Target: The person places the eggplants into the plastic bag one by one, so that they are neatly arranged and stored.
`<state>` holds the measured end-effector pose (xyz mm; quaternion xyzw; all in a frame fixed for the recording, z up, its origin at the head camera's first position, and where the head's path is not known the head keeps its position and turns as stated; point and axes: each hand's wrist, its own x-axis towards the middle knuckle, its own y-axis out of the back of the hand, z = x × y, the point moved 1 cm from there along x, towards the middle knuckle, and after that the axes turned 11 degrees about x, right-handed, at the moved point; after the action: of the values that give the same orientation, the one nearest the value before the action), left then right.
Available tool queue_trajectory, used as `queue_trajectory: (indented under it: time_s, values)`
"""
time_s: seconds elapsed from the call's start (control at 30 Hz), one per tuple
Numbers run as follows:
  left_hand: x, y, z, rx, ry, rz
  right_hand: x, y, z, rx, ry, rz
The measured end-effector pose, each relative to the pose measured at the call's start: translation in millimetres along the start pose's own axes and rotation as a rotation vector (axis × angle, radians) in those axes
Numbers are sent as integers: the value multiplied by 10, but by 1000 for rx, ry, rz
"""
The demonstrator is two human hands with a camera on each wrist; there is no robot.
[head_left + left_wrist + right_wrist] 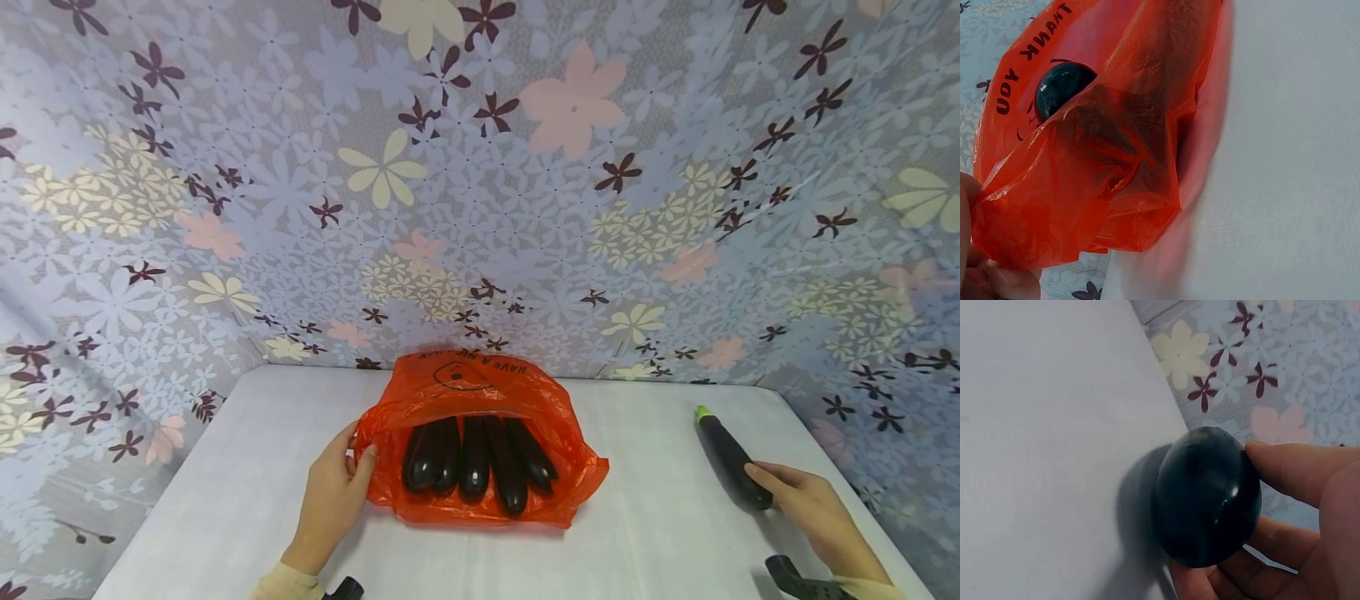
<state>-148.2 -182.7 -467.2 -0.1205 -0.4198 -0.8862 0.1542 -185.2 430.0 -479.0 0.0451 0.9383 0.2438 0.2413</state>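
Observation:
An orange-red plastic bag (pixel 480 382) lies on the white table with its mouth facing me, and several dark eggplants (pixel 474 467) sit side by side inside. My left hand (pixel 333 483) pinches the left edge of the bag's mouth; the left wrist view shows fingers (pixel 1013 282) on the thin plastic. Over on the right side, my right hand (pixel 806 504) grips a single eggplant (pixel 727 457) near its rounded end, its green stem end pointing away. In the right wrist view that eggplant (pixel 1207 497) is seen end-on between thumb and fingers.
The white table (pixel 645 500) has its back edge against a flowered cloth backdrop (pixel 480 208), which also rises at both sides. Dark wrist camera parts (pixel 802 579) show near the bottom edge. Bare tabletop lies between the bag and the single eggplant.

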Motion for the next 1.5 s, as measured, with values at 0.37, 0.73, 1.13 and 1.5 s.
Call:
queue_trajectory:
  time_s: [0.37, 0.73, 1.13, 1.5]
  values:
    - [-4, 5, 7, 5, -12, 8, -136, -56, -151, 25, 31, 19]
    - [-5, 8, 9, 12, -15, 8, -280, -179, -209, 20, 20, 7]
    - [-7, 21, 38, 2, -18, 10, -572, -396, -408, 32, 111, 44]
    - [-8, 3, 28, 27, -16, 11, -767, -610, -514, 55, 112, 5]
